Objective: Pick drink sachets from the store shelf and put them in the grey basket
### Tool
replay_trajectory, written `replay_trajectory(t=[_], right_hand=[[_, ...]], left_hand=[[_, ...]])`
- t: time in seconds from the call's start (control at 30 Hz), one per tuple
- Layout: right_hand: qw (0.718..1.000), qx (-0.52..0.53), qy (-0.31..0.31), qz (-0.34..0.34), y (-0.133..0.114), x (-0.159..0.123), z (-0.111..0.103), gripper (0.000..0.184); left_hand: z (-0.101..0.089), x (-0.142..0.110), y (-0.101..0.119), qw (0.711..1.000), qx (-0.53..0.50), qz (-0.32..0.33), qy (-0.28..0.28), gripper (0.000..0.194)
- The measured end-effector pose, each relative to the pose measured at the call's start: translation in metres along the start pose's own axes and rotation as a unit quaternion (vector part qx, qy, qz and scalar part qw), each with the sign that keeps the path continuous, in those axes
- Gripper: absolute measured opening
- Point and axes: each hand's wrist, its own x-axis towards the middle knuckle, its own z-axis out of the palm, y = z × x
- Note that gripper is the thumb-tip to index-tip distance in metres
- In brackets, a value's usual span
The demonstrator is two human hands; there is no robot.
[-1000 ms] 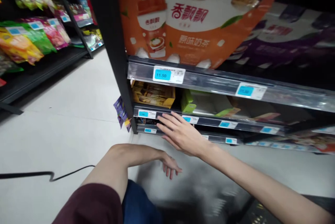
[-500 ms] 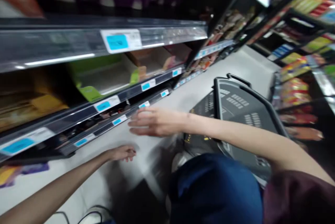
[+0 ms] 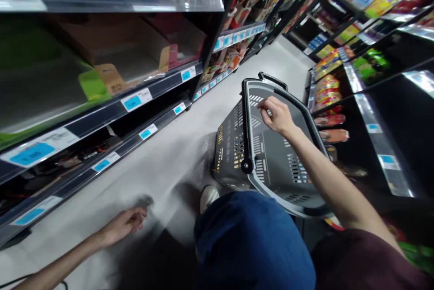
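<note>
"Grey plastic, that basket (image 3: 233, 140). Why does it stand there?"

"Upright on the floor (image 3: 169, 163), beside the person's blue-clad knee (image 3: 254, 244), mouth upward: probably to keep it within arm's reach."

"And the right hand (image 3: 277, 116)?"

"Over the basket's mouth, fingers part curled, nothing visible in the grip. Whether it touches the basket, one cannot tell. The left hand (image 3: 124, 226) hangs above the floor, loosely half-open, nothing seen in it."

"Any edges to mind?"

"The low shelf (image 3: 127, 149), lined with price tags (image 3: 148, 132), slants along the floor's left edge. Floor separates it from the basket and runs up the aisle; towards the opposite shelves (image 3: 383, 145), room looks tighter."
</note>
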Motion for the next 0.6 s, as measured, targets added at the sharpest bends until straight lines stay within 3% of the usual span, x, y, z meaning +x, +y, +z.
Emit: replay_trajectory(t=[0.1, 0.2, 0.27, 0.43, 0.6], right_hand=[[0.980, -0.049, -0.158, 0.107, 0.032, -0.021, 0.028, 0.025], [0.893, -0.041, -0.373, 0.248, 0.058, -0.039, 0.062, 0.033], [0.839, -0.025, -0.446, 0.309, 0.070, -0.050, 0.085, 0.045], [0.796, 0.011, -0.471, 0.380, 0.079, -0.068, 0.135, 0.076], [0.760, 0.065, -0.472, 0.442, 0.073, -0.070, 0.166, 0.087]], left_hand=[[0.019, 0.001, 0.007, 0.999, -0.009, 0.002, -0.043, 0.048], [0.031, -0.001, 0.008, 0.998, 0.005, -0.006, -0.064, 0.052], [0.034, -0.001, 0.004, 0.997, 0.011, -0.012, -0.072, 0.056], [0.028, 0.004, -0.010, 0.997, 0.024, -0.016, -0.065, 0.061], [0.021, 0.008, 0.000, 0.997, 0.039, -0.027, -0.063, 0.064]])
